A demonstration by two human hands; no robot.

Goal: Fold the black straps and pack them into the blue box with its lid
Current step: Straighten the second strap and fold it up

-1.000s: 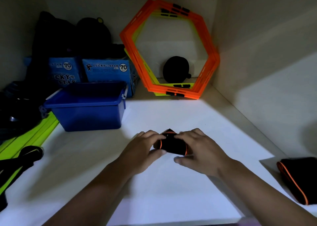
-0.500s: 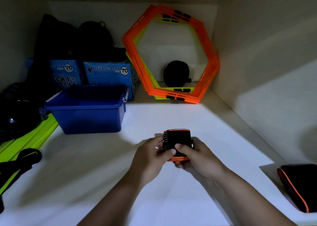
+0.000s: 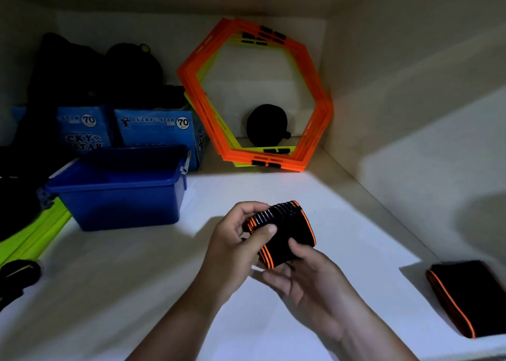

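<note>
- Two hands hold one folded black strap in the air above the white shelf; one second ago this strap was lying on the shelf under both hands, so it has been lifted since then.
- Left hand is closed on the left end of the bundle, with the thumb across the front face. Right hand supports it from below, its thumb pressing on the lower front; both hands grip the strap.
- In my judgement this lift means that the folding of this strap is finished, or almost, and the next step is to carry it to the blue box.
- The bundle is short and thick, with orange edges. Its long axis seems to go from the lower left to the upper right, tilted, and the ribbed end with many layers points up and away from the person.
- The blue box stands open at the left, well apart from the hands. I cannot tell from this view where its lid is.
- A second black strap with an orange edge lies on the shelf at the right, not touched, so I judge more work remains.
</note>
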